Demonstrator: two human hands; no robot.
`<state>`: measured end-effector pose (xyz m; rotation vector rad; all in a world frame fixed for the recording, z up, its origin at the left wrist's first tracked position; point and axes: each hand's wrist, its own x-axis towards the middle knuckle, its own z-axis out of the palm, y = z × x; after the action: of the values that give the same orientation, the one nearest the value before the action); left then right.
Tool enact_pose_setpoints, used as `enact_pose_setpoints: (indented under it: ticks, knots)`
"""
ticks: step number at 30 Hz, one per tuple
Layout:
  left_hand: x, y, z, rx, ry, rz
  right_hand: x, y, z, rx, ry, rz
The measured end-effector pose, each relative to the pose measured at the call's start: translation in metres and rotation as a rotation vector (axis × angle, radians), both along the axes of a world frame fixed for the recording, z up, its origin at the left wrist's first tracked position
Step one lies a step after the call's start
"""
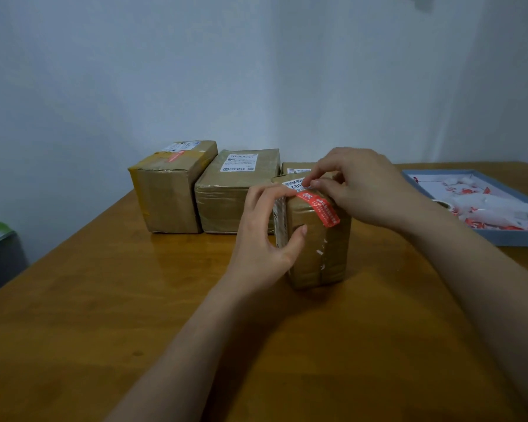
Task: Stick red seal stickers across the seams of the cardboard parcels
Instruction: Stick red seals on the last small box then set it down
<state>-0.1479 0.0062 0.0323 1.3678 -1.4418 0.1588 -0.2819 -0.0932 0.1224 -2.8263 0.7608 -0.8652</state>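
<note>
a: we see a small cardboard parcel standing upright on the wooden tabletop, near the middle of the scene. where do we put the red seal sticker?

b: we find it draped over the parcel's top near edge, running from the top face down onto the near face, slanting toward the right. its lower end looks slightly lifted off the cardboard, though we cannot be sure in this dim view.

a: and the hands?

b: our left hand cups the parcel's left side, thumb pressed flat on the near face and fingers curled over the top edge, touching the sticker's upper left end. our right hand comes from the right, fingers bent together and pressing down on the sticker's upper end atop the parcel, beside a white shipping label.

a: what else do we see?

b: three more parcels at the far side: a left parcel carrying its own red strip on top, a middle parcel, and a partly hidden parcel behind our hands. far right sits a blue tray holding red-and-white sticker scraps.
</note>
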Motion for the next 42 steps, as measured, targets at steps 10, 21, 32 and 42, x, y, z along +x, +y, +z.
enact_pose_setpoints:
  ticks: [10,21,32,42]
  knots:
    - [0.000,-0.001,-0.001,0.024,0.026,-0.026,0.002,-0.002,0.008,-0.020,0.073,0.005]
    - [-0.015,-0.004,0.030,0.065,0.380,0.117,-0.003,-0.004,-0.001,0.095,0.001,0.000]
    - [-0.011,-0.012,0.084,0.467,0.356,0.303,-0.006,-0.005,-0.002,0.132,-0.007,0.003]
    - [-0.014,-0.014,0.081,0.490,0.366,0.271,-0.006,-0.015,0.007,0.290,0.000,0.100]
